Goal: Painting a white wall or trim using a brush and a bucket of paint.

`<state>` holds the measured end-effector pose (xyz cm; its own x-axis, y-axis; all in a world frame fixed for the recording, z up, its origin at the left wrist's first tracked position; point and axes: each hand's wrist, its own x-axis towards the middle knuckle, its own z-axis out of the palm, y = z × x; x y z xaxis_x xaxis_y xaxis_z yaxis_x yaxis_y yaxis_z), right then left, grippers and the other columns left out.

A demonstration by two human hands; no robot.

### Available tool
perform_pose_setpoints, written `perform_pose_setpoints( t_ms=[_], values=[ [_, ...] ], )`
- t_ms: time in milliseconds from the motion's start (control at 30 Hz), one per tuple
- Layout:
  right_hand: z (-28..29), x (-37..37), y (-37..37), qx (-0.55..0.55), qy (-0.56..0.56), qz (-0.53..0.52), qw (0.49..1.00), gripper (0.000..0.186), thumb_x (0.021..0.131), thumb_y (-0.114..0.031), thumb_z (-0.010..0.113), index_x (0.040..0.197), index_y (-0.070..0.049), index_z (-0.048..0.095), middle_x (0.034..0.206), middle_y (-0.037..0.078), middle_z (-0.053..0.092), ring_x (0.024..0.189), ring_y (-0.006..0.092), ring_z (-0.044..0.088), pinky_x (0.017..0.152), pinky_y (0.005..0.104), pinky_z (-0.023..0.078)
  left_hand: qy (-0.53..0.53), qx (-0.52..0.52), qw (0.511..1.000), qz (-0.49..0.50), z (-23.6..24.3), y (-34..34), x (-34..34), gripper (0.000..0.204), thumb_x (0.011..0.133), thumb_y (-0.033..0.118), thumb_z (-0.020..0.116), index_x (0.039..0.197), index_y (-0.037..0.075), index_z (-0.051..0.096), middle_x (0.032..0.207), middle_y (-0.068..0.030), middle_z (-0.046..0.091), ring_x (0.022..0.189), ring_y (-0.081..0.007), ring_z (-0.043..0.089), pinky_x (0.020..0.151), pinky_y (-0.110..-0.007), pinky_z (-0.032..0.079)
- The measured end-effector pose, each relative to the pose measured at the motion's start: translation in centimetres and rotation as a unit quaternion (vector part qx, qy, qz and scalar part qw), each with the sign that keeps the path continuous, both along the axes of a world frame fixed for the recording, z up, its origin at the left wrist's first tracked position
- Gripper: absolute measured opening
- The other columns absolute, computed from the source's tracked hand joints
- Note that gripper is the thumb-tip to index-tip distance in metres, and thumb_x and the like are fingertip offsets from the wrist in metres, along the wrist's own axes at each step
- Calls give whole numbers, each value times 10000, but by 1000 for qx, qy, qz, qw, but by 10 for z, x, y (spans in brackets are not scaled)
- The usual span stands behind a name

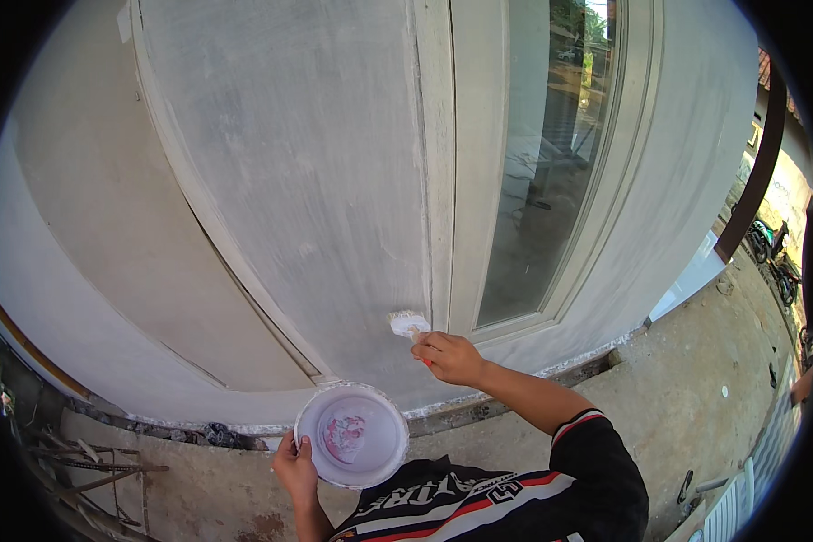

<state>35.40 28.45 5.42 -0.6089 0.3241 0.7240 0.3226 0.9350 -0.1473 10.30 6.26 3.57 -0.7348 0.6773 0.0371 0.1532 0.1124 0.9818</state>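
My right hand [452,358] is closed round the handle of a paintbrush [410,323], whose head is coated white. Its bristles meet the grey, streaky wall panel [307,181] low down, close to the window frame's left side. In my left hand [295,462] I grip the rim of a round, pale bucket [390,404], the thumb over the edge. White paint coats the inside of the bucket, with a pinkish-red patch at its bottom. The bucket is held in front of my body, below and left of the brush.
A tall window [537,217] in a pale frame stands right of the panel, and a beige door [108,199] left of it. Metal rods [108,470] lie at the lower left. A concrete floor [659,406] runs along the wall; motorcycles [777,257] stand far right.
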Motion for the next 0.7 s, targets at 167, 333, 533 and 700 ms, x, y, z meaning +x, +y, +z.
perform_pose_setpoints(
  t_ms=[167, 333, 533, 700],
  values=[
    [80, 1, 42, -103, -43, 5, 994, 92, 812, -133, 588, 887, -87, 614, 787, 50, 525, 666, 230, 564, 589, 328, 478, 15, 1, 1000, -6, -5, 1, -1, 236, 821, 11, 578, 1026, -107, 570, 834, -106, 644, 721, -112, 583, 657, -226, 443],
    [247, 2, 44, -24, -28, 19, 999, 105, 796, -94, 636, 892, -55, 619, 758, 78, 545, 646, 230, 550, 573, 319, 454, -17, 11, 1000, 10, -10, -2, -5, 208, 822, -23, 548, 1013, -98, 577, 877, -118, 647, 781, -135, 601, 715, -254, 463],
    [414, 3, 9, 166, 40, -98, 980, 122, 780, -110, 645, 846, -10, 622, 788, 121, 613, 687, 228, 579, 628, 314, 464, -19, 38, 999, 24, -20, -8, -9, 241, 820, -23, 551, 1046, -107, 563, 902, -128, 644, 798, -144, 603, 724, -252, 463],
    [450, 4, -16, 314, 128, -76, 938, 121, 790, -114, 639, 846, -8, 624, 769, 121, 628, 680, 200, 580, 644, 300, 465, -22, 34, 999, 24, -23, -5, -11, 261, 819, -23, 556, 1062, -118, 552, 915, -134, 642, 802, -152, 604, 729, -256, 466]
  ],
)
